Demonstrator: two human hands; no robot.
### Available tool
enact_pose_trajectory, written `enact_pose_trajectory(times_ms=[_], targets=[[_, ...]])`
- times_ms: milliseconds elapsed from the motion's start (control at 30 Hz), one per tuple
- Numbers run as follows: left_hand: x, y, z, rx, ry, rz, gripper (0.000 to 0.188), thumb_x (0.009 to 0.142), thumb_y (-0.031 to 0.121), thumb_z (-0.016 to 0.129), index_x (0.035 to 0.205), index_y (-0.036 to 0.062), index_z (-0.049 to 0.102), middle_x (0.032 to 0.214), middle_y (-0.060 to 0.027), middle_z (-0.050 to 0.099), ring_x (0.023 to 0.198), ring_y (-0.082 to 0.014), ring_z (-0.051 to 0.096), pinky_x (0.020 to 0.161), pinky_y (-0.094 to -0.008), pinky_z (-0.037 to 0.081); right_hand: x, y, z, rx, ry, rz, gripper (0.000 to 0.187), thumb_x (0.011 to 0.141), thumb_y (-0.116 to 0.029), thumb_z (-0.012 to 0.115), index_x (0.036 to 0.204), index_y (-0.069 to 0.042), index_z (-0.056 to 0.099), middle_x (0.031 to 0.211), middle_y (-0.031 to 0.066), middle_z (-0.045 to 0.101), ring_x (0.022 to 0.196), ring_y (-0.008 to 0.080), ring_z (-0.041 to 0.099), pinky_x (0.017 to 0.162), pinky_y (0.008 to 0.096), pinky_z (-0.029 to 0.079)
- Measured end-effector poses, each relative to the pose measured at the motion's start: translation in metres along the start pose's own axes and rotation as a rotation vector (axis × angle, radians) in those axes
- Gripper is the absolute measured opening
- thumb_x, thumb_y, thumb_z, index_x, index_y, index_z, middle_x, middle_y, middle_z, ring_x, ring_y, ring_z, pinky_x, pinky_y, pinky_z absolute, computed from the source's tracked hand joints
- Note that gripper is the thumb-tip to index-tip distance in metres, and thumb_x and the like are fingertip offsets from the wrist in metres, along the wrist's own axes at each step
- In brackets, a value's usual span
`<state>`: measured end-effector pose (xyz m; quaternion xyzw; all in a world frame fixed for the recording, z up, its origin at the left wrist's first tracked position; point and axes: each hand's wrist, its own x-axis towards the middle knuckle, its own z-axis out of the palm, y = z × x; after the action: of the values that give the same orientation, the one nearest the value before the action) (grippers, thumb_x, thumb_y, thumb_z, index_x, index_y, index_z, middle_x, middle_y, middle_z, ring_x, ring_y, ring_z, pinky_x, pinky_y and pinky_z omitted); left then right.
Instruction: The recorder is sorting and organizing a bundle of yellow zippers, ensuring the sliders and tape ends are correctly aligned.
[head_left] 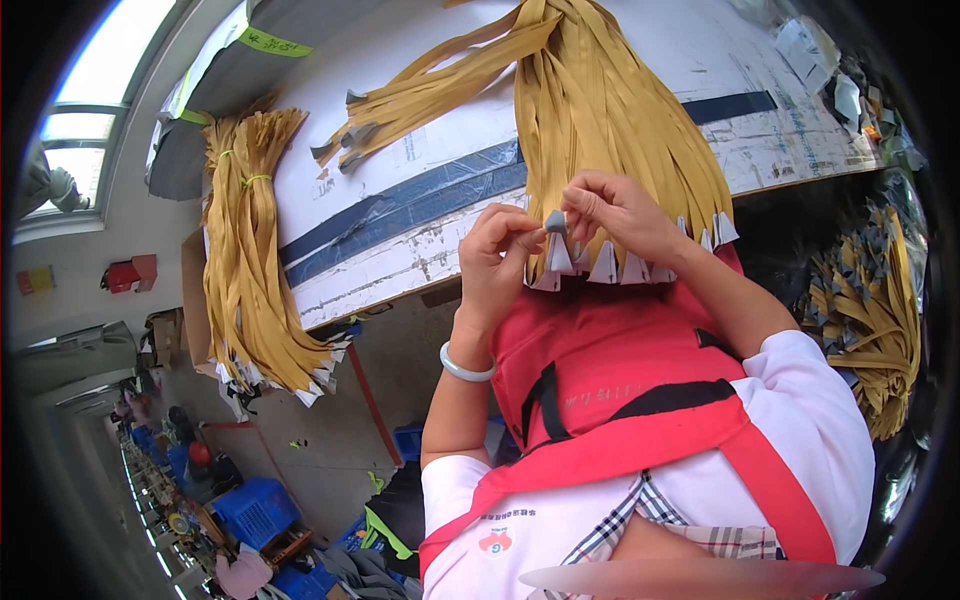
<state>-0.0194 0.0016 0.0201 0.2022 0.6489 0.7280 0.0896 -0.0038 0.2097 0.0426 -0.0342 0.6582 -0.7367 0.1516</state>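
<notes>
Grey tip (555,222) sat at the near edge of the worktop (450,140), beside tan straps (610,120). Grip of left hand (495,258) pinched it; couldn't tell if right hand (630,220) held it too. Slack pinch could've dropped it off that edge.

Characters (627,389) mark the apron (600,335), shirt (815,440) and lime label (275,42).

Matt cloth straps (620,110), smooth bangle (468,374)

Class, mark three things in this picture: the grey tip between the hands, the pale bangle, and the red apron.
Grey tip (556,222): head view, middle of its face.
Pale bangle (467,375): head view, its lower band.
Red apron (605,342): head view, its front panel.
</notes>
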Motion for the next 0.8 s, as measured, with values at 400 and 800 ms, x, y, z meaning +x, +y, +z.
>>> enact_pose_trajectory(times_ms=[400,800], targets=[[-0.006,0.052,-0.101,0.518,0.821,0.292,0.018,0.096,0.000,0.059,0.114,-0.0027,0.057,0.098,-0.0078,0.062,0.088,-0.0147,0.061,0.077,-0.0289,0.054,-0.015,-0.007,-0.048,-0.111,0.250,-0.070,0.021,0.099,-0.024,0.064,0.090,-0.005,0.059,0.071,-0.0044,0.053,0.062,0.0036,0.050,0.057,0.0208,0.042],[-0.007,-0.002,0.001,1.146,-0.583,0.231,0.031,0.076,-0.002,0.060,0.105,0.0072,0.064,0.113,-0.0100,0.058,0.111,-0.0306,0.056,0.092,-0.0370,0.047,-0.011,0.007,-0.009,-0.266,-0.001,-0.071,0.014,0.096,-0.016,0.065,0.090,-0.003,0.062,0.074,-0.0051,0.055,0.068,0.0029,0.051,0.059,0.0213,0.041]])
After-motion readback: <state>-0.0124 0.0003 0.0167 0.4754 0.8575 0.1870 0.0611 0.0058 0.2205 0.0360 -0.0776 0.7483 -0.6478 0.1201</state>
